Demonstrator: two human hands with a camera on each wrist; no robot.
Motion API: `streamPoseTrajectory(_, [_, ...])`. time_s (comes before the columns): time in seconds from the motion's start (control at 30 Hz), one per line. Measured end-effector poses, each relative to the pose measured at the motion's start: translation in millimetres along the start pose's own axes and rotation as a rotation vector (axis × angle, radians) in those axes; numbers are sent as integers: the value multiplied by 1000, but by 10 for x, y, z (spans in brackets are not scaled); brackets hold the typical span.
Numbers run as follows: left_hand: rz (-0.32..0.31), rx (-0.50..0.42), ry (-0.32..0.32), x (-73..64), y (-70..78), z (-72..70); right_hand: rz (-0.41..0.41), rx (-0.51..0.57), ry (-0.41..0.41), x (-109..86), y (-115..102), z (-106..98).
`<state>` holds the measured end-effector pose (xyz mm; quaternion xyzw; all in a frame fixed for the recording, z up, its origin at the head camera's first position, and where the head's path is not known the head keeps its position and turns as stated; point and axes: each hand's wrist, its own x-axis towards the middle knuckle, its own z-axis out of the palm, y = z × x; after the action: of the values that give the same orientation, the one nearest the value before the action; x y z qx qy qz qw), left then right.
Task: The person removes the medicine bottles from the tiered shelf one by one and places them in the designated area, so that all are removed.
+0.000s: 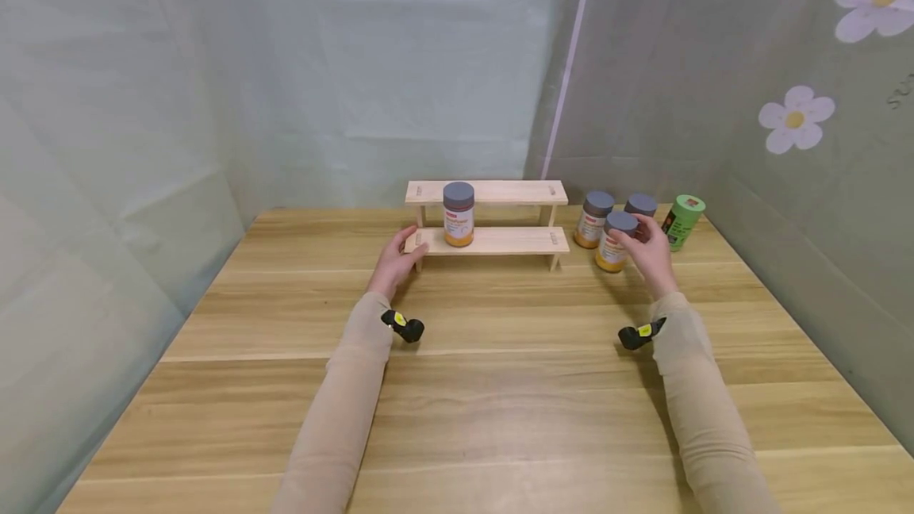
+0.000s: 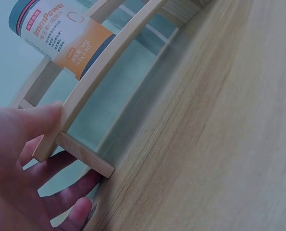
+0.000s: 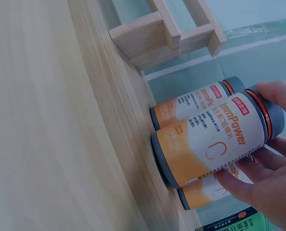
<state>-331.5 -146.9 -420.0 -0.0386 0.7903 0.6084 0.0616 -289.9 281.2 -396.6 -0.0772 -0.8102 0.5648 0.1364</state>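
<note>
My left hand grips the left end of a two-step wooden rack, its thumb on the lower step's edge and the other fingers around and beneath it. On that lower step stands an orange-and-white supplement bottle with a grey lid. At the right, my right hand holds a matching supplement bottle near its lid, thumb on one side and fingers on the other. The held bottle is upright, its base close to the tabletop. Two more such bottles stand just behind it, one partly hidden by the hand.
A green canister stands at the far right, beyond the right hand. Fabric hangings enclose the back and sides of the wooden table. The rack's upper step rises behind the lower one.
</note>
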Motion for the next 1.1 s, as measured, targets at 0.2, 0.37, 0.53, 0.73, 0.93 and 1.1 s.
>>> streamPoseTrajectory(0.2, [5,4,5,13,-11,6,-7,-6,-44,-2,4,-39])
streamPoseTrajectory(0.37, [10,20,5,13,-14,1,-14,-14,-53,-18,8,-51])
streamPoseTrajectory(0.53, [1,11,0,5,2,3,-12,-20,-43,8,37,-61])
streamPoseTrajectory(0.73, [-4,16,-2,-3,13,4,-11,-38,-50,53,75,-85])
streamPoseTrajectory(0.93, [6,24,1,-8,15,6,-10,-52,-88,46,42,-110])
streamPoseTrajectory(1.1, [5,31,5,-8,15,3,-29,-55,-85,40,-27,-128])
